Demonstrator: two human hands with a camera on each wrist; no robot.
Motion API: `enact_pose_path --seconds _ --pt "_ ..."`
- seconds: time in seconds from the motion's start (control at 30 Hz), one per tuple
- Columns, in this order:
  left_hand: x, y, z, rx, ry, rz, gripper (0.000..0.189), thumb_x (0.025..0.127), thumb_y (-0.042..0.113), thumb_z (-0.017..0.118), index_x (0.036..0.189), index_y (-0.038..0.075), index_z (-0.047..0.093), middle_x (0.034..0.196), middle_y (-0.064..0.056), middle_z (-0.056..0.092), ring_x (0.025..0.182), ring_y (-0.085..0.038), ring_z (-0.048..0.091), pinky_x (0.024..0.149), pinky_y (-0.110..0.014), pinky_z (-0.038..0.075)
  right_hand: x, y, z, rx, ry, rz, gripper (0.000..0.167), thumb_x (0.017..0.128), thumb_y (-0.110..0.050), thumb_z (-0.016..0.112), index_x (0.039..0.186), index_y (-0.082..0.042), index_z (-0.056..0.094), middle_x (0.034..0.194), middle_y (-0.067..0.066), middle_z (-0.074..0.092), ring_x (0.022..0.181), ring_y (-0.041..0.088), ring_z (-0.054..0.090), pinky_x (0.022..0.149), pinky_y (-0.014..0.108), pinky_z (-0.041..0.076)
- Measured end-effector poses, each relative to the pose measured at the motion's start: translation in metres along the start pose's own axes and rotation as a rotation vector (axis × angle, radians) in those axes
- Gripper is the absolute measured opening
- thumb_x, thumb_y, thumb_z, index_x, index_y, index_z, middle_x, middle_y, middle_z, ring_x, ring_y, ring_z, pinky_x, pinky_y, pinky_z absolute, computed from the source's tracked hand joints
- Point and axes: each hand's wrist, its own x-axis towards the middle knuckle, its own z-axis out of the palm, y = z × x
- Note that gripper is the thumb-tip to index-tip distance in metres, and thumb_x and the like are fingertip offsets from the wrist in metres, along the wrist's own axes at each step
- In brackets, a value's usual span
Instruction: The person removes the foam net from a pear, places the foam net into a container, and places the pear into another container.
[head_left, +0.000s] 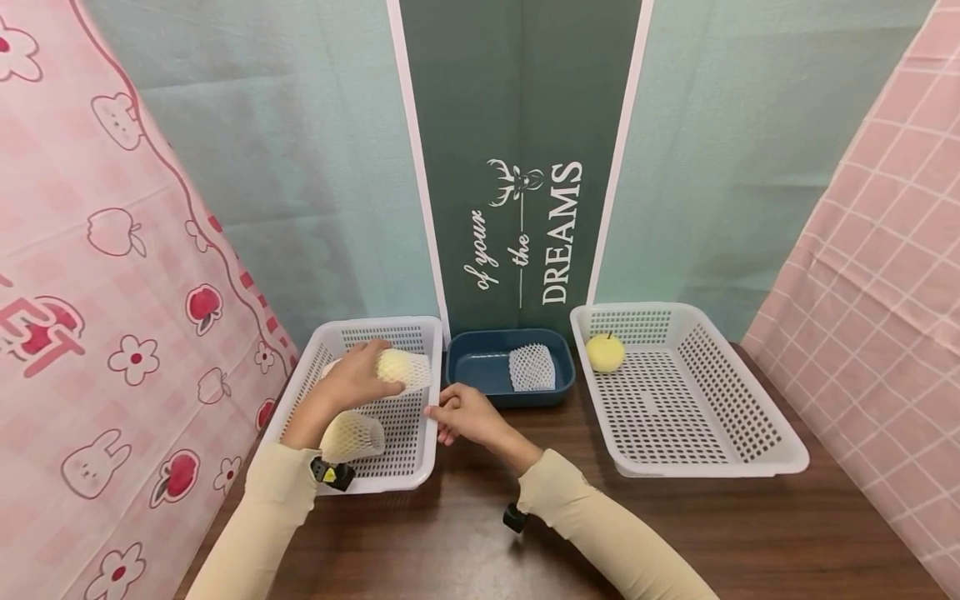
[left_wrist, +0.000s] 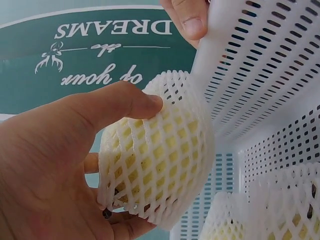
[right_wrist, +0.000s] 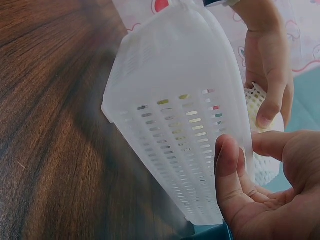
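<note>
Head view | left hand [head_left: 356,377] clasping netted fruit [head_left: 405,371] | right hand [head_left: 474,416] pinching basket rim [head_left: 437,350] | light grip likely preventing bruises

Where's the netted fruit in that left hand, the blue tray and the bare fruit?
Netted fruit [left_wrist: 159,152], left wrist view: middle of its side.
Tray [head_left: 480,373], head view: its bare floor.
Bare fruit [head_left: 605,354], head view: its middle.

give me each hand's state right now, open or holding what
Left hand: holding a foam-netted yellow fruit.
Right hand: gripping the near side of the white basket, at its rim.
</note>
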Motion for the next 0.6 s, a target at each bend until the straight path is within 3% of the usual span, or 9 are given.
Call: enact_pose_path --seconds 0.37,0.6 --pt "-0.0013 0.004 -0.0048 -0.006 0.017 0.008 0.078 0.089 0.034 0.081 0.151 -0.001 0.048 0.137 -0.029 0.058 0.106 -0.036 0.062 0.087 -0.054 0.054 -0.002 -0.0032 -0.0029 -0.015 -0.002 0.004 0.034 0.098 -0.018 0.076 0.118 0.005 0.061 0.086 0.025 0.073 0.057 0.012 0.066 0.074 0.058 0.063" --pt "-0.0022 0.0055 -0.0084 -0.016 0.025 0.01 0.079 0.091 0.036 0.08 0.153 0.001 0.047 0.144 -0.029 0.055 0.112 -0.038 0.062 0.094 -0.058 0.052 0.0003 -0.0009 -0.0053 -0.033 -0.003 -0.004 0.036 0.098 -0.018 0.077 0.12 0.005 0.061 0.085 0.022 0.073 0.057 0.013 0.066 0.072 0.056 0.063"
